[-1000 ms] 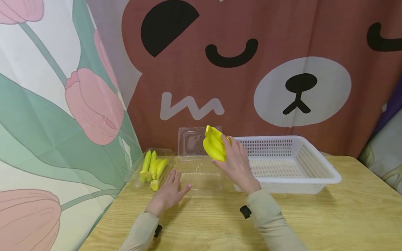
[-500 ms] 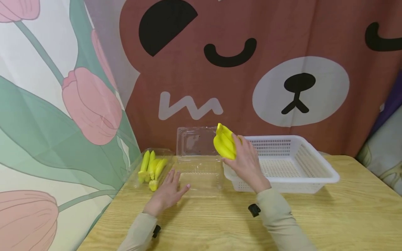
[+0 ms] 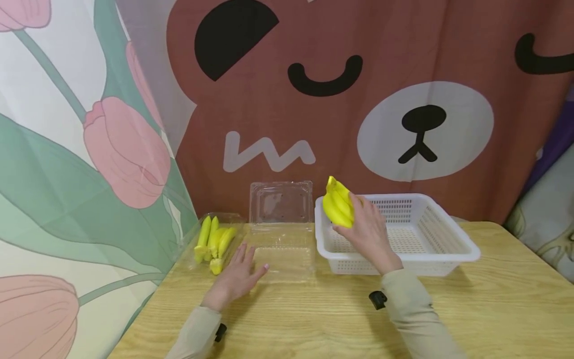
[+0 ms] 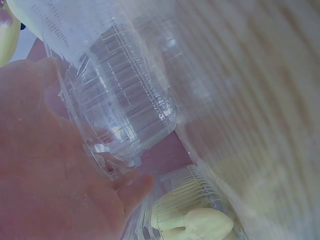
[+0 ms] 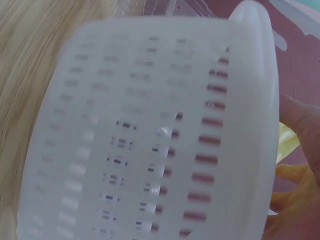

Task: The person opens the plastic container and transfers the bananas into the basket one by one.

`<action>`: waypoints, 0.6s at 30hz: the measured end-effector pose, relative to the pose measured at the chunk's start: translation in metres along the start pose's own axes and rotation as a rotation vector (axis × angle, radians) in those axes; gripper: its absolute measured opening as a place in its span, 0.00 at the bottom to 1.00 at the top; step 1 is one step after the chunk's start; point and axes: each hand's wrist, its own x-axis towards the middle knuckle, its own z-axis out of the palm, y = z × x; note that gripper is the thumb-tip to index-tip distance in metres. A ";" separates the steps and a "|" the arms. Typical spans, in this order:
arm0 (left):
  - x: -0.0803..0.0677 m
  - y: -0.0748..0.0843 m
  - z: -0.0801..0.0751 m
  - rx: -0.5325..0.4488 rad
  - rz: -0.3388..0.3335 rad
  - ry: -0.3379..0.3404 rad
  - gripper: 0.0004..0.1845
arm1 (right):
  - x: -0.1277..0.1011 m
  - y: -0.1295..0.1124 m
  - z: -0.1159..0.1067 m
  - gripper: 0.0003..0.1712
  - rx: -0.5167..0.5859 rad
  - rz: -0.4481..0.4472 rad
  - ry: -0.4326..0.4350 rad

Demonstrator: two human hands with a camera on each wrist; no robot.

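A bunch of yellow bananas [image 3: 338,203] is being gripped by the right hand [image 3: 369,234], with the fingers curled around it, and it is being held in the air above the left end of the white basket [image 3: 448,234]. The left hand [image 3: 235,276] is being rested flat on the desk [image 3: 493,309], fingers straight, touching the edge of the open clear container [image 3: 282,239]. 1 more bunch of bananas [image 3: 213,242] is lying in another clear container at the left
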 end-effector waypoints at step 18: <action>0.000 0.000 0.000 0.002 0.011 0.004 0.43 | -0.004 0.035 -0.019 0.53 -0.066 0.046 -0.026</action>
